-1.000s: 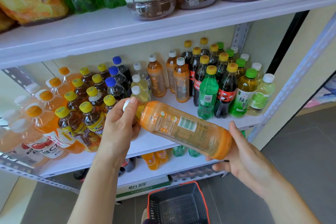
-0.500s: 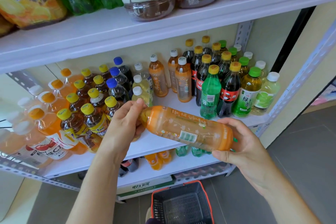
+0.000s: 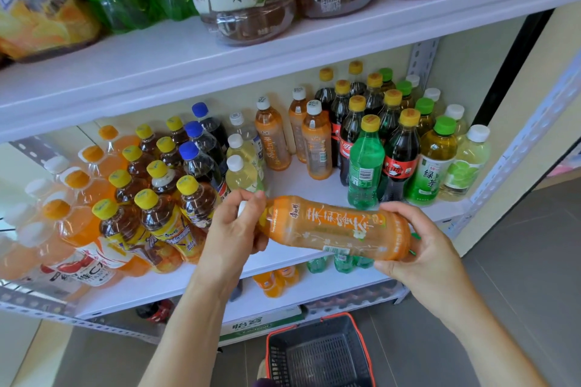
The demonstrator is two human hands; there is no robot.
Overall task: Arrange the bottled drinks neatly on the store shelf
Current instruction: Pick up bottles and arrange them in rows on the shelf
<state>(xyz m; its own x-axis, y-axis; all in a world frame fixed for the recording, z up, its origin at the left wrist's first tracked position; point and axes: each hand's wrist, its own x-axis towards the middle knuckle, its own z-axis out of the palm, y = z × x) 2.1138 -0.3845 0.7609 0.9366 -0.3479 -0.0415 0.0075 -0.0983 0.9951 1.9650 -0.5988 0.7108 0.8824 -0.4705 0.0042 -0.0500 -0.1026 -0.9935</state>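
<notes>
An orange tea bottle (image 3: 336, 229) is held on its side in front of the middle shelf (image 3: 151, 289), clear of the board, with its neck toward 9 o'clock and its base toward 3 o'clock, the base a little lower. The neck end is gripped by the left hand (image 3: 232, 229); its grip is clamped there, and the white cap (image 3: 242, 209) is largely hidden by the fingers. The base is cupped by the right hand (image 3: 418, 248), whose grip is clamped round it with the thumb on top.

At 12 o'clock from the held bottle, three like orange bottles (image 3: 317, 144) are stood upright toward the back of the shelf. At 1 o'clock a green bottle (image 3: 364, 166) is stood beside dark cola bottles (image 3: 401, 160). At 9 o'clock, yellow-capped tea bottles (image 3: 157, 214) are packed together. At 6 o'clock, on the floor, a red-rimmed basket (image 3: 320, 355) is seen.
</notes>
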